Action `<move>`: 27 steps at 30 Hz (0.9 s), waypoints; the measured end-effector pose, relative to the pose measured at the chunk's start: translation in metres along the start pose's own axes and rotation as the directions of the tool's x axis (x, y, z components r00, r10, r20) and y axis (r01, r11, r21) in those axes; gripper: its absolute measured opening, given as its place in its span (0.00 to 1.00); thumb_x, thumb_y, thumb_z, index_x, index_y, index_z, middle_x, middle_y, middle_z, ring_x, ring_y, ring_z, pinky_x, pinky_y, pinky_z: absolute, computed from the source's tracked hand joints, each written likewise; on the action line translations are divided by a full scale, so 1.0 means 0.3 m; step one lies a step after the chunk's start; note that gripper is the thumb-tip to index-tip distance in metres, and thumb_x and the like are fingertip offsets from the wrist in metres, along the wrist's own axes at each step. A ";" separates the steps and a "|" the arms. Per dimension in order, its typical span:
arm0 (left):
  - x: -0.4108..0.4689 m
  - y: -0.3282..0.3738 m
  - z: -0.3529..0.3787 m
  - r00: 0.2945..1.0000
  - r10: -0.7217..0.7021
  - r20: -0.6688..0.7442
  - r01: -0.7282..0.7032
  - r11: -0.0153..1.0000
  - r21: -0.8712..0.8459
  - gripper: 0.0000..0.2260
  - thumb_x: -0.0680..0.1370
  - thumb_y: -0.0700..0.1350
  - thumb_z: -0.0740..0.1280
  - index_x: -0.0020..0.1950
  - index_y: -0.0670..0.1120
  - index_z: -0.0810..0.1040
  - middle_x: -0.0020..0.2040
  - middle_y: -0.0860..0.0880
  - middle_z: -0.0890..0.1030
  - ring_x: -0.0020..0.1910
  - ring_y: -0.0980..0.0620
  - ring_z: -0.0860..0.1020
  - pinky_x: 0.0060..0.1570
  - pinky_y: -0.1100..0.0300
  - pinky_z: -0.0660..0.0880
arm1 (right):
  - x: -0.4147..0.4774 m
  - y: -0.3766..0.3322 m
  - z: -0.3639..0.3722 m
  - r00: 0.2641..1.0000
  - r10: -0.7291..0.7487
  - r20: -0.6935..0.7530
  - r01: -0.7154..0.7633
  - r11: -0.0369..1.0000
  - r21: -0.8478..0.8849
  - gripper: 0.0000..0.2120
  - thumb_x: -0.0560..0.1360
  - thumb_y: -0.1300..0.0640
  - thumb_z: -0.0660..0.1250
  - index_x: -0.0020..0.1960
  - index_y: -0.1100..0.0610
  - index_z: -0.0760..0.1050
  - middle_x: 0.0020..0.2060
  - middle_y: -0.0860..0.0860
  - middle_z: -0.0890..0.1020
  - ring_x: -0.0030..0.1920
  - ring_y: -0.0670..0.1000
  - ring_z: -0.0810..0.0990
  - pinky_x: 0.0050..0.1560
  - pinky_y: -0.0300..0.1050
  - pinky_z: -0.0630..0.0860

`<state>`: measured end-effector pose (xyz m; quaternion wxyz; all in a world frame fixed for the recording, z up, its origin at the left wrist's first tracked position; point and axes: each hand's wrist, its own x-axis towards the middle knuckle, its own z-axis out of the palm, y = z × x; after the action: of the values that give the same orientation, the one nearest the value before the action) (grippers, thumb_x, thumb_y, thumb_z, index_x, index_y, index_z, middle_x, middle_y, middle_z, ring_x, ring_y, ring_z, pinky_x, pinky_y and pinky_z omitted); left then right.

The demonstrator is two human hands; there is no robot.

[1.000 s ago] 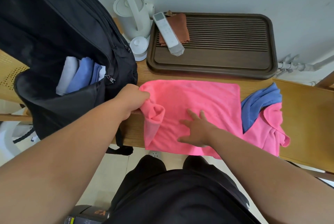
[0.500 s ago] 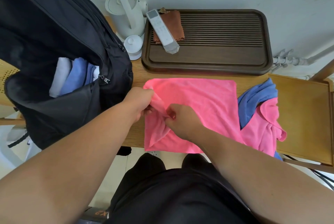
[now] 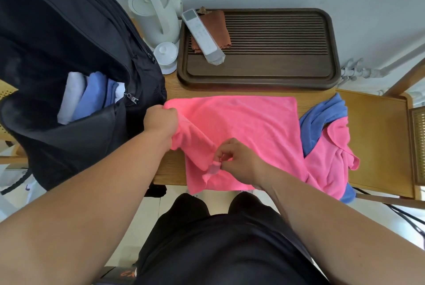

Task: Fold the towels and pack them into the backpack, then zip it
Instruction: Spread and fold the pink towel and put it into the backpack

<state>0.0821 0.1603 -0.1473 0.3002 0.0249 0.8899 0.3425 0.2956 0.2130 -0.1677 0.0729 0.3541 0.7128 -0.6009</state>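
Left hand (image 3: 161,121) fisted round pink towel (image 3: 248,128) far-left corner; right hand (image 3: 239,160) pinches near-left corner. Towel flat on counter (image 3: 171,167), long axis left-right, body lying right of both hands. Open backpack (image 3: 69,31) left, nearer left hand.

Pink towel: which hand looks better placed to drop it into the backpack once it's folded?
Probably the left. The left hand grips the pink towel's far corner right beside the open backpack; the right hand pinches the near corner, farther from the opening.
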 end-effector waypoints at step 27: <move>-0.088 -0.194 0.197 0.798 0.437 0.416 -0.599 0.487 0.636 0.30 0.77 0.55 0.65 0.77 0.49 0.62 0.78 0.45 0.59 0.73 0.39 0.63 0.71 0.46 0.64 | 0.119 0.128 -0.192 0.861 0.202 -0.466 -0.184 0.979 0.083 0.18 0.75 0.54 0.71 0.63 0.56 0.79 0.59 0.54 0.80 0.51 0.50 0.78 0.53 0.42 0.73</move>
<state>0.1457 0.1443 -0.2046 0.2321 0.4462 0.8640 0.0203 0.3105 0.2812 -0.2021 -0.0496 0.5604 0.6591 -0.4990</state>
